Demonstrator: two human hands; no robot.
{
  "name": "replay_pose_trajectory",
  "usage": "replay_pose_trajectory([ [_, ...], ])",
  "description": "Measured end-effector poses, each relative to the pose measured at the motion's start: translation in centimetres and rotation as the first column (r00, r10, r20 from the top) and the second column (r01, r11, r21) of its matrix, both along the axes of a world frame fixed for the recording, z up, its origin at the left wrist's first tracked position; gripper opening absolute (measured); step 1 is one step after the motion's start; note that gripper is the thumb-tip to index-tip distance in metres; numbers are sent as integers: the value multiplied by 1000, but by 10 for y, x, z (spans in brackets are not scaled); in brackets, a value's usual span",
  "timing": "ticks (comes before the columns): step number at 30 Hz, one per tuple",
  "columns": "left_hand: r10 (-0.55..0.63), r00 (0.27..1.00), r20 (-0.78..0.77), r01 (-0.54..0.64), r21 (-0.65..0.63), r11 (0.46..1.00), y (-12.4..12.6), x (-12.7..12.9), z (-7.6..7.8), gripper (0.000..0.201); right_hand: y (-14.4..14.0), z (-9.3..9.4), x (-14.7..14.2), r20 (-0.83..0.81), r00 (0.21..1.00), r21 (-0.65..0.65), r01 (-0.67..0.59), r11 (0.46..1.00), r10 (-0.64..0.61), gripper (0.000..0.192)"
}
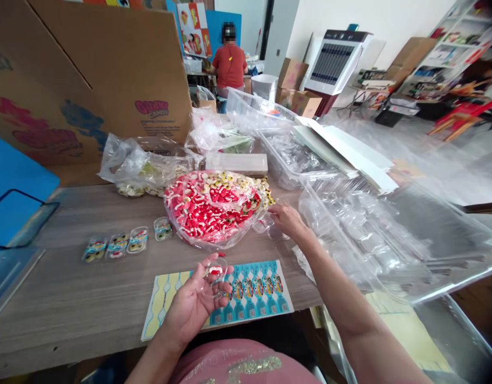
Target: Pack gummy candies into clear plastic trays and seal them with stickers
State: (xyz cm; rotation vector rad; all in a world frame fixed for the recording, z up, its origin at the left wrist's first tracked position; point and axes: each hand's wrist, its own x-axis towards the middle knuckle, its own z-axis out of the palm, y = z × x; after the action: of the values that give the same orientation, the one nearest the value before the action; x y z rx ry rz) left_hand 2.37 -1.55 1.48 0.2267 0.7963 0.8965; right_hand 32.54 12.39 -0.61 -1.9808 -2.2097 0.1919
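My left hand (196, 301) is above the sticker sheet (256, 293), palm up, with its fingers curled round a small clear plastic container (208, 282). A red-and-white candy (215, 271) lies inside it. My right hand (286, 217) reaches out to the right edge of the candy pile, fingertips bent together beside yellow eyeball candies (268, 194); whatever is between them is hidden. Red-and-white candies (201, 213) fill an open clear bag in front of me. Clear empty containers (264, 224) lie just below my right hand.
Several filled, stickered containers (137, 240) stand at left. Behind are a bag of pale candies (145, 173), a long white box (236, 162) and a large cardboard box (121, 69). Clear tubs (350, 245) of plastic packaging stand at right. A person in red (230, 64) sits beyond.
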Motion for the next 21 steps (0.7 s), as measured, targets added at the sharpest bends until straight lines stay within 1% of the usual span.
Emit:
replay_pose_trajectory([
  [2, -20, 1000, 24, 20, 7, 1000, 3, 4, -1, 45, -2, -2, -5, -1, 999, -26, -41, 999, 41, 25],
  [3, -29, 999, 38, 29, 9, 1000, 5, 6, -1, 44, -2, -1, -6, 2, 999, -31, -38, 999, 38, 25],
  [6, -61, 996, 68, 60, 6, 998, 11, 15, -5, 42, 5, 4, -3, 24, 998, -13, 53, 999, -53, 31],
  [8, -92, 993, 71, 92, 4, 996, 14, 22, -7, 39, 21, 8, 4, 43, 991, 8, 127, 992, -127, 34],
  [10, -123, 990, 69, 123, 8, 992, 18, 28, -8, 35, 43, 9, 11, 55, 984, 9, 172, 985, -172, 34],
  [13, -137, 988, 72, 135, 31, 990, 22, 34, -6, 32, 72, 7, 15, 58, 979, -40, 196, 980, -194, 31],
  [15, -125, 990, 71, 122, 41, 992, 23, 33, -5, 31, 82, 3, 16, 44, 977, -74, 210, 975, -207, 29],
  [17, -100, 993, 66, 98, 38, 994, 23, 30, -6, 30, 84, -2, 16, 16, 972, -83, 233, 969, -232, 27],
  [21, -69, 996, 61, 69, 13, 998, 22, 23, -10, 26, 77, -9, 21, -74, 953, -62, 290, 955, -294, 26],
])
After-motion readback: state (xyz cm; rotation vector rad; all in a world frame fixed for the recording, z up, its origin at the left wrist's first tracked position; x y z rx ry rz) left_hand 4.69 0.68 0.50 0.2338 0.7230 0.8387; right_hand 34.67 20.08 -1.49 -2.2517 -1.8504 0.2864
